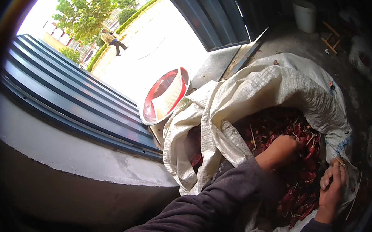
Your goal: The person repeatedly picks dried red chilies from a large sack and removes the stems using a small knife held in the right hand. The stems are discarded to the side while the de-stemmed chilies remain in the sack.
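A large white woven sack (274, 82) stands with its mouth rolled wide, full of dark red dried chili peppers (301, 194) mixed with pale stalks. My left hand (283, 150) reaches over the sack's near fold into the peppers. It is curled with its back toward me, and whatever its fingers hold is hidden. By the sack's right rim is my right hand (332, 187), its fingers bent inward. A thin pale stalk (340, 162) shows at its fingertips, close to a frayed blue patch on the sack.
Behind the sack stands a round basin (144, 112) with a red inside and a pale perforated piece in it. Ribbed blue metal doors (76, 89) flank a bright doorway, with a person (114, 41) outside. A white bucket (304, 17) and a small wooden frame (331, 41) are back right.
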A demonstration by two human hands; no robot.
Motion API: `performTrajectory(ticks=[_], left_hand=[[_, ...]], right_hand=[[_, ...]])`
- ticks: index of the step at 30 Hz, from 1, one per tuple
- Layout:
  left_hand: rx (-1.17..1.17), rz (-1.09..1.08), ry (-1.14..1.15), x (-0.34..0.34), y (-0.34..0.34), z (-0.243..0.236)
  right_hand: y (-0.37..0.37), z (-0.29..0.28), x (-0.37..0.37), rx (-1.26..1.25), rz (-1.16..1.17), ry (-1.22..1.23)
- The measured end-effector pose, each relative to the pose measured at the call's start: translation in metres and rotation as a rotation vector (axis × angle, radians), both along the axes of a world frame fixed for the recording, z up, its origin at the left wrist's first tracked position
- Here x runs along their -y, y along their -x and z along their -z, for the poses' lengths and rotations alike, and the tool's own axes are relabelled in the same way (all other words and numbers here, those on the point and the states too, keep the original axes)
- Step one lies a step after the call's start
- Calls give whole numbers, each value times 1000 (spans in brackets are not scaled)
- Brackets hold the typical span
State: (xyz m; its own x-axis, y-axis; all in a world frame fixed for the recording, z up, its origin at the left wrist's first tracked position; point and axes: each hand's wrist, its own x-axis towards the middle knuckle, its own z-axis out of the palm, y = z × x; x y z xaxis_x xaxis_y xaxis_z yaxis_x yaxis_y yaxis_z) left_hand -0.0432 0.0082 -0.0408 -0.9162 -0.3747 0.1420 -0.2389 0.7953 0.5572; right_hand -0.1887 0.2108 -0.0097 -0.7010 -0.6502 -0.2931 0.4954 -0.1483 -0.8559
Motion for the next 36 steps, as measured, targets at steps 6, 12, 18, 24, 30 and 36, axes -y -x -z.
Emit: performTrajectory(ticks=[6,12,18,24,30,36], left_hand=[[-294,-24,-180,-13,8,-6],[-483,27,-408,-23,14,-20],[-425,12,-516,-28,14,-26],[-321,-139,-165,-35,18,-9],[-26,-169,-36,-35,24,-2],[-224,-141,-183,-31,20,-10]], right_hand=[[-24,-2,15,-830,-310,-409],[-31,-10,19,-959,-417,-484],[-39,0,23,-1099,-206,-521],[-38,-3,24,-1273,-411,-684],[-35,0,22,-1273,-360,-757],[-33,-7,19,-1206,-272,-697]])
